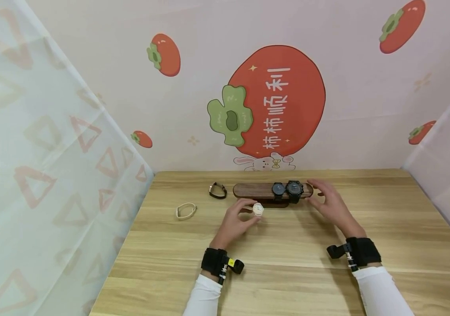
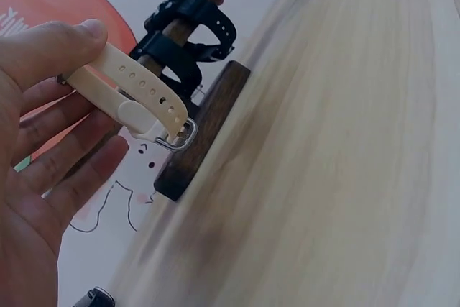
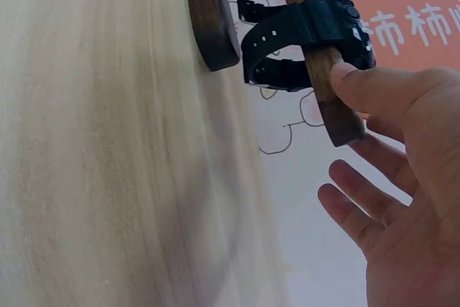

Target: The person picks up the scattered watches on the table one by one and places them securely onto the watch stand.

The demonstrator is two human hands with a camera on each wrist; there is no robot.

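Note:
A cream-strapped watch (image 1: 258, 209) is pinched between the thumb and fingers of my left hand (image 1: 234, 223), in front of a dark wooden watch stand (image 1: 252, 190). Its strap (image 2: 147, 88) is buckled into a loop, as the left wrist view shows. Two black watches, a smaller one (image 1: 278, 189) and a larger one (image 1: 294, 188), hang round the stand's upper bar toward the right. My right hand (image 1: 333, 210) grips the bar's right end (image 3: 338, 120), thumb on the near side beside the larger watch and index finger behind; its other fingers are spread.
Left of the stand, a thin dark-strapped watch (image 1: 218, 191) lies on the wooden table (image 1: 288, 263), with a pale watch (image 1: 186, 211) farther left. A backdrop (image 1: 351, 96) printed with persimmons rises behind the table's back edge. Another patterned cloth (image 1: 51, 175) hangs at the left.

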